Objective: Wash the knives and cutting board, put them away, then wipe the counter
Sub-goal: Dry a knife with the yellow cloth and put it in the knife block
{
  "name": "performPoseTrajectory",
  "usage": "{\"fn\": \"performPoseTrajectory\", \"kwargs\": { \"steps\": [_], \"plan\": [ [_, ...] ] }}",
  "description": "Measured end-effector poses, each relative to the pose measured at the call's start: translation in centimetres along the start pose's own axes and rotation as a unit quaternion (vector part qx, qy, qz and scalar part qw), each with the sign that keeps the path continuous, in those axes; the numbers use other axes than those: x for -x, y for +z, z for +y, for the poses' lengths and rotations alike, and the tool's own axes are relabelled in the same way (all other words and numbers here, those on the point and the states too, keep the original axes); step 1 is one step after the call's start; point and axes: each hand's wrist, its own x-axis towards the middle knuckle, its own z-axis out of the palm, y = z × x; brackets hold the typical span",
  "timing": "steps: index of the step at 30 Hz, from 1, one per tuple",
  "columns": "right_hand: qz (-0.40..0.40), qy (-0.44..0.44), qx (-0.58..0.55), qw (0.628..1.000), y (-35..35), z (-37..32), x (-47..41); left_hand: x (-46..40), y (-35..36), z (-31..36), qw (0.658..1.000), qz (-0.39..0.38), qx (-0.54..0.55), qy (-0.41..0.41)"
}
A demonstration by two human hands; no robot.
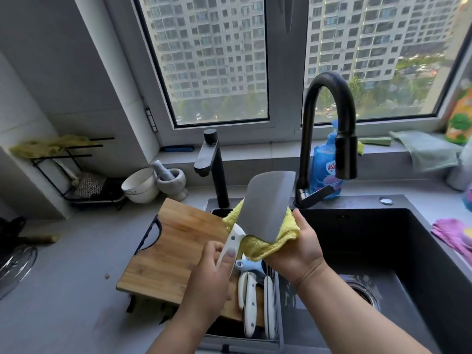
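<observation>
The only lettering sits on the blue dish soap bottle (323,166) standing behind the black faucet (329,129): a red patch on its label carries white characters, cut off by the faucet's spray head and too blurred to read. The colourful bottle (461,116) at the right end of the windowsill shows green and orange print, but no words can be made out on it. Nothing else in view bears readable text, numbers or brand marks.
</observation>
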Motion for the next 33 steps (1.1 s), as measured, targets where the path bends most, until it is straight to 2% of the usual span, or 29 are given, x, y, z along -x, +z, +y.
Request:
{"fn": "performPoseTrajectory", "kwargs": {
  "steps": [1, 3, 7, 12, 14, 16, 19, 22, 26, 28, 30, 33],
  "plan": [
    [0.003, 0.0, -0.004, 1.0, 0.0, 0.0, -0.1, 0.0, -0.1, -0.4, 0.997, 0.009, -0.059, 0.037],
    [0.017, -0.013, -0.008, 1.0, 0.1, -0.4, -0.2, 0.0, -0.3, -0.9, 0.992, 0.006, -0.112, 0.065],
    [0.037, -0.063, -0.018, 0.997, 0.0, -1.7, -0.8, 0.2, -0.9, -1.5, 0.99, -0.033, -0.134, 0.032],
    [0.074, -0.08, -0.034, 0.993, -0.6, -3.0, -0.9, 0.7, -1.9, -2.4, 0.991, -0.069, -0.107, -0.029],
    [0.096, -0.087, -0.024, 0.991, -0.8, -3.8, -1.2, 1.1, -2.3, -2.5, 0.991, -0.084, -0.038, -0.099],
    [0.132, -0.089, -0.003, 0.987, -1.0, -4.4, -1.7, 1.6, -2.4, -2.4, 0.976, -0.093, 0.064, -0.187],
    [0.202, -0.111, 0.065, 0.971, -1.4, -4.6, -2.7, 2.4, -2.1, -2.6, 0.935, -0.111, 0.202, -0.27],
    [0.262, -0.126, 0.14, 0.946, -2.2, -4.2, -3.9, 2.6, -1.5, -2.8, 0.876, -0.101, 0.345, -0.323],
    [0.296, -0.114, 0.246, 0.916, -2.1, -2.5, -4.6, 2.5, -1.4, -2.2, 0.797, -0.086, 0.48, -0.356],
    [0.302, -0.096, 0.299, 0.9, -1.8, -1.8, -4.8, 2.3, -1.2, -1.7, 0.775, -0.085, 0.512, -0.361],
    [0.304, -0.077, 0.35, 0.883, -1.4, -1.3, -4.9, 2.1, -0.9, -1.4, 0.771, -0.082, 0.525, -0.351],
    [0.296, -0.058, 0.441, 0.845, -1.0, -0.7, -5.4, 1.9, -0.3, -0.8, 0.785, -0.066, 0.521, -0.327]
  ]
}}
